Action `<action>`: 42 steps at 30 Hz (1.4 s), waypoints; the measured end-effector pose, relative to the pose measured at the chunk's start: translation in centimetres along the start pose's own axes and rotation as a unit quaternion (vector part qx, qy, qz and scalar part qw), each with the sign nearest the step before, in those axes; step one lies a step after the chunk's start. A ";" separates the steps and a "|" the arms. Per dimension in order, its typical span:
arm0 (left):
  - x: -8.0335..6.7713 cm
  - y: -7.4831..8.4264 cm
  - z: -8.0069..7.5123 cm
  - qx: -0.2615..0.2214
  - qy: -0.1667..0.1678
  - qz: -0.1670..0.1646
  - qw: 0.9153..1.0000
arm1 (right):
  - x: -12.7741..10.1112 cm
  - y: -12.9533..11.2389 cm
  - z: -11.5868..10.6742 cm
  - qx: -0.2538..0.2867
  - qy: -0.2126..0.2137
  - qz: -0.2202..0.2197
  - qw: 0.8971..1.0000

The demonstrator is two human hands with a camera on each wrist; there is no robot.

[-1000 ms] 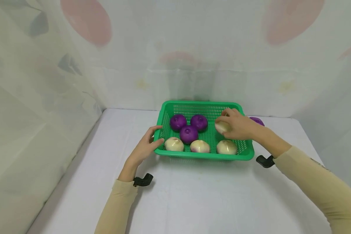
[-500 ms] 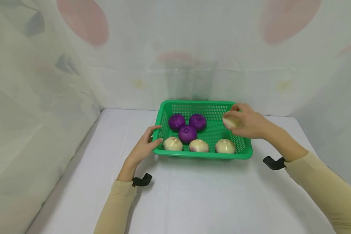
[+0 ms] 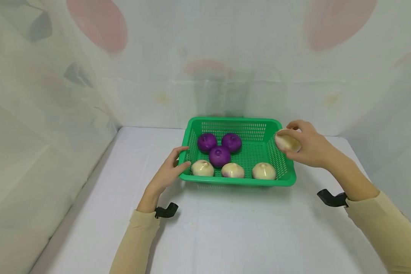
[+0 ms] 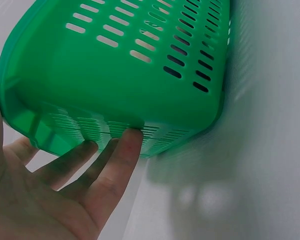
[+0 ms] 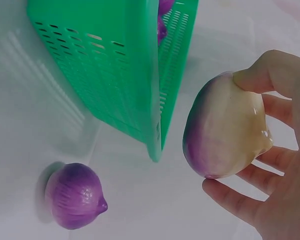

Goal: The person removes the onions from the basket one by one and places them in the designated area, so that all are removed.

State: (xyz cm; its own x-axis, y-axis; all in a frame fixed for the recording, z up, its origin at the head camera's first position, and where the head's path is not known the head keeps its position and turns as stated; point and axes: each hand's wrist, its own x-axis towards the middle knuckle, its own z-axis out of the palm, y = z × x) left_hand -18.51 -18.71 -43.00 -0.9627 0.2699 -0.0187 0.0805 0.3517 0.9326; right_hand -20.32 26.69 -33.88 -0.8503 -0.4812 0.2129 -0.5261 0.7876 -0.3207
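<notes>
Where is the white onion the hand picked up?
In the head view the white onion sits in the right hand, just outside the green basket's right rim.

There is one green plastic basket [image 3: 238, 181] with little holes in its sides. Inside it sit three round purple onions [image 3: 220, 156] and three round pale cream onions [image 3: 233, 171]. One more pale cream onion [image 3: 287, 142] is up in a hand, so that makes four. One more purple onion [image 5: 75, 202] lies on the table, so that makes four too.
</notes>
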 end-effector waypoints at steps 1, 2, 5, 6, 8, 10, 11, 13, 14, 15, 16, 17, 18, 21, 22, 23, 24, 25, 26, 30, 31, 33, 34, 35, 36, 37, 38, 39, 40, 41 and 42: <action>0.0 -0.1 0.0 0.000 0.000 0.003 1.000 | -0.2 0.1 0.0 -0.001 0.008 -0.004 1.000; 0.0 -0.3 0.0 -0.001 0.001 0.005 1.000 | -0.4 0.1 0.0 -0.001 0.014 -0.006 1.000; 0.4 -1.4 -0.1 -0.003 0.002 0.007 1.000 | -0.9 0.5 0.0 0.004 0.031 -0.001 1.000; 0.6 -1.8 -0.2 -0.003 0.002 0.008 1.000 | -1.1 0.6 0.0 0.007 0.033 0.008 0.999; 0.7 -2.2 -0.3 -0.004 0.002 0.010 1.000 | -1.5 0.8 -0.1 0.014 0.033 0.023 0.999; 0.8 -2.2 -0.3 -0.005 0.002 0.012 1.000 | -1.8 1.0 -0.1 0.017 0.030 0.044 0.998; 0.8 -2.2 -0.3 -0.005 0.002 0.013 1.000 | -2.0 1.1 -0.1 0.018 0.031 0.050 0.998; 0.8 -2.1 -0.3 -0.005 0.002 0.013 1.000 | -2.3 1.3 -0.2 0.016 0.034 0.055 0.998; 0.9 -2.1 -0.2 -0.005 0.002 0.013 1.000 | -2.5 1.4 -0.2 0.015 0.036 0.060 0.997; 0.9 -2.1 -0.3 -0.005 0.002 0.012 1.000 | -2.6 1.5 -0.2 0.013 0.037 0.064 0.997; 1.0 -2.1 -0.3 -0.004 0.002 0.011 1.000 | -2.8 1.6 -0.1 0.011 0.037 0.068 0.997; 1.0 -2.1 -0.3 -0.003 0.003 0.010 1.000 | -2.9 1.8 -0.1 0.011 0.036 0.073 0.997; 1.0 -2.1 -0.2 -0.002 0.003 0.009 1.000 | -3.1 1.9 -0.1 0.009 0.035 0.079 0.996; 1.1 -2.1 -0.2 0.000 0.002 0.006 1.000 | -3.4 2.4 0.3 0.005 0.033 0.095 0.995; 1.1 -2.1 -0.2 0.001 0.002 0.005 1.000 | -3.5 2.6 0.5 0.004 0.032 0.100 0.995; 1.1 -2.1 -0.2 0.001 0.003 0.004 1.000 | -3.7 2.8 0.7 0.004 0.032 0.104 0.994; 1.1 -2.1 -0.2 0.001 0.003 0.003 1.000 | -3.8 3.0 0.9 0.003 0.032 0.105 0.994; 1.0 -2.2 -0.3 0.001 0.004 0.001 1.000 | -3.9 3.2 1.1 0.003 0.032 0.107 0.994; 1.0 -2.2 -0.2 0.001 0.004 0.000 1.000 | -4.0 3.4 1.4 0.002 0.031 0.110 0.994; 0.9 -2.2 -0.2 0.000 0.005 -0.004 1.000 | -4.6 4.2 2.5 0.002 0.025 0.112 0.993; 0.9 -2.2 -0.1 0.000 0.005 -0.004 1.000 | -4.7 4.4 2.8 0.003 0.023 0.113 0.993; 0.8 -2.2 -0.1 -0.001 0.005 -0.002 1.000 | -4.9 4.7 3.5 0.001 0.019 0.112 0.994; 0.7 -2.1 -0.2 0.000 0.005 0.000 1.000 | -5.0 4.8 3.8 0.001 0.017 0.112 0.994; 0.8 -2.1 -0.2 0.000 0.006 0.002 1.000 | -5.0 5.0 4.1 -0.001 0.015 0.112 0.994; 0.8 -2.1 -0.2 0.001 0.006 0.003 1.000 | -5.1 5.1 4.4 -0.002 0.012 0.111 0.994; 0.8 -2.1 -0.2 0.000 0.005 0.004 1.000 | -5.2 5.2 4.7 -0.003 0.010 0.111 0.994; 0.8 -2.1 -0.2 -0.001 0.005 0.004 1.000 | -5.2 5.3 5.0 -0.005 0.009 0.109 0.994; 0.8 -2.1 -0.2 -0.002 0.004 0.003 1.000 | -5.3 5.3 5.2 -0.005 0.007 0.109 0.994; 0.9 -2.2 -0.1 -0.003 0.004 0.003 1.000 | -5.3 5.4 5.4 -0.006 0.006 0.109 0.994; 0.9 -2.2 -0.1 -0.003 0.004 0.001 1.000 | -5.4 5.5 5.6 -0.006 0.004 0.109 0.994; 0.9 -2.2 -0.1 -0.004 0.004 0.000 1.000 | -5.4 5.5 5.7 -0.006 0.002 0.109 0.994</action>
State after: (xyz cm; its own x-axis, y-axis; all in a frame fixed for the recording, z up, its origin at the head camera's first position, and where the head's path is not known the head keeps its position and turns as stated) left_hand -19.61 -19.33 -45.05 -0.9650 0.2619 -0.0163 0.0778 0.3449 0.9354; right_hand -18.69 31.44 -42.07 -0.9439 -0.2971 0.1440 -0.3294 0.8777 -0.3482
